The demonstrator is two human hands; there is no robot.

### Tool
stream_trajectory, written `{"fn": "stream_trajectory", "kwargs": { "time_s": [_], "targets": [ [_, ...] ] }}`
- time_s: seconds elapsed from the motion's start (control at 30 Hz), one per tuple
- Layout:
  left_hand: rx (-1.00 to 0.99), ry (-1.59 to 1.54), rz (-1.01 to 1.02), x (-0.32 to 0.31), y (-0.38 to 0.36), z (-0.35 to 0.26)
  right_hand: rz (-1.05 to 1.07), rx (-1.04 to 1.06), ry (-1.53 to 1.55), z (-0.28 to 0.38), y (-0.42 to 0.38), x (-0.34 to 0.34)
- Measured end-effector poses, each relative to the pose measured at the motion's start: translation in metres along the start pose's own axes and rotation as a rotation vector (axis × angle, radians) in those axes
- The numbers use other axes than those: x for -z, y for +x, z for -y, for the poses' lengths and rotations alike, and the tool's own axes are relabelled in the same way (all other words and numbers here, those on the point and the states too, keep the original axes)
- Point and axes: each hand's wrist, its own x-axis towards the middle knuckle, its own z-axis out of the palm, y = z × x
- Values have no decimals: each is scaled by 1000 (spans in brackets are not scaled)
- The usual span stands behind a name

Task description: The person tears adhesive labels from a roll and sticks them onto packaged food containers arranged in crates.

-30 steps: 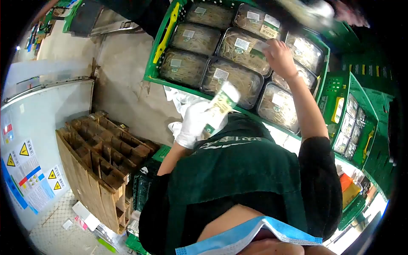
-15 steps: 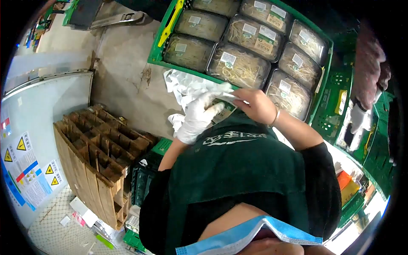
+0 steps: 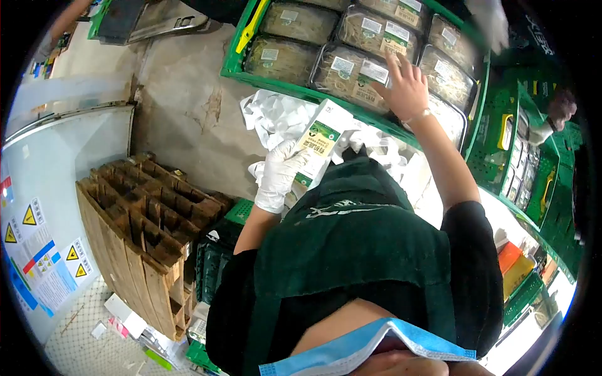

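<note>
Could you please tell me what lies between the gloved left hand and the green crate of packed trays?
In the head view, crumpled white strips lie between the crate and the left hand, beside the labels it holds.

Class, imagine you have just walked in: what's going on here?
A person's gloved left hand holds a strip of green-and-beige labels. The bare right hand has its fingers at a label on a clear-topped pack in the green crate. Two packs beyond it also carry such labels. Loose white strips lie beside the crate.
</note>
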Motion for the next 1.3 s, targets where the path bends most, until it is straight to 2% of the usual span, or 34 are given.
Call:
{"fn": "stream_trajectory", "kwargs": {
  "time_s": [0.03, 0.07, 0.1, 0.17, 0.2, 0.23, 0.3, 0.37, 0.4, 0.43, 0.5, 0.53, 0.57, 0.6, 0.63, 0.7, 0.73, 0.77, 0.83, 0.87, 0.9, 0.97, 1.0, 1.03, 1.07, 1.1, 1.13, 1.2, 1.23, 1.27, 1.3],
  "targets": [
    [-58, -56, 32, -7, -1, 2, 108, -40, 147, 9, -7, 27],
    [-185, 8, 16, -11, 2, 16, 302, 44, 639, 8, -16, 45],
    [-179, 10, 21, -16, 1, 19, 496, 124, 1131, 8, -30, 59],
    [-207, 405, 76, -35, 0, 10, 379, 190, 952, 19, -51, 80],
    [-176, 661, 103, -48, -4, -4, 317, 237, 965, 15, -59, 80],
    [-340, 538, 111, -64, 2, 2, 263, 286, 978, 11, -68, 77],
    [-319, 326, 127, -101, 4, 9, 312, 183, 994, 3, -86, 81],
    [-351, 521, 79, -131, 5, 13, 185, 97, 934, -20, -99, 82],
    [-438, 617, 29, -147, 6, 19, 131, 112, 922, -40, -101, 82],
    [-360, 696, 73, -158, 5, 21, 78, 129, 910, -66, -99, 78],
    [-410, 658, 184, -161, 7, 29, -109, -18, 622, -134, -81, 61],
    [-448, 725, 252, -152, 7, 30, -31, -98, 701, -154, -72, 71],
    [-208, 434, 197, -139, 9, 44, 47, -175, 779, -171, -65, 79],
    [-164, 399, 118, -136, 5, 40, 228, -156, 714, -180, -72, 58],
    [-123, 363, 40, -137, 2, 40, 291, -31, 586, -177, -84, 35],
    [-140, 335, 1, -144, 3, 48, 195, 184, 277, -158, -102, 19],
    [-159, 301, -30, -147, 2, 52, 252, 123, 195, -153, -102, 18],
    [-161, 303, -43, -153, 4, 56, 250, 133, 204, -153, -101, 22],
    [-201, 321, -74, -173, 7, 68, -51, 70, 282, -158, -101, 37],
    [-228, 166, -71, -188, 5, 71, 14, 91, 508, -162, -103, 45],
    [-330, 277, -32, -197, 8, 75, 236, 75, 1127, -162, -104, 57],
    [-210, 461, 88, -211, 10, 62, 449, 217, 1285, -157, -111, 78],
    [-166, 601, 108, -222, 11, 51, 410, 299, 1118, -158, -110, 84],
    [-116, 740, 129, -231, 12, 42, 337, 323, 1088, -159, -113, 79],
    [-454, 362, 10, -250, 22, 61, 296, 303, 1105, -158, -115, 75],
    [-453, 361, 6, -252, 27, 67, 256, 284, 1123, -158, -115, 73],
    [-500, 542, -33, -256, 29, 65, 259, 285, 1126, -159, -114, 73],
    [-558, 818, -159, -259, 30, 58, 126, 146, 1006, -167, -106, 74],
    [-481, 768, -171, -252, 31, 63, 5, 227, 951, -179, -94, 67],
    [-379, 703, -114, -245, 30, 64, -66, 147, 805, -193, -79, 56],
    [-274, 636, -57, -237, 27, 62, 1, -65, 723, -207, -61, 52]
  ]
}}
